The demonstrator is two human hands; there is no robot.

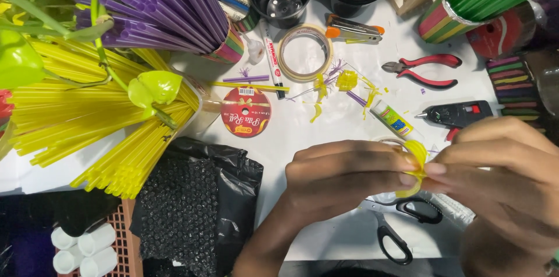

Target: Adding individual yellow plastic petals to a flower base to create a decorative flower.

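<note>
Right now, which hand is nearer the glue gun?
Right. The right hand sits just below the glue gun; the left hand is farther off, down and to its left.

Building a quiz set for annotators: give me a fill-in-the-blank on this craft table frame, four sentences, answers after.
1. The left hand and right hand pinch a small looped piece coloured ____.
2. The scissors below the hands have ____ handles.
3. The pliers have red and black grips and lie above the ____ gun.
4. The straws bundled in the striped cup at top left are ____.

Missing words: yellow; black; glue; purple
</note>
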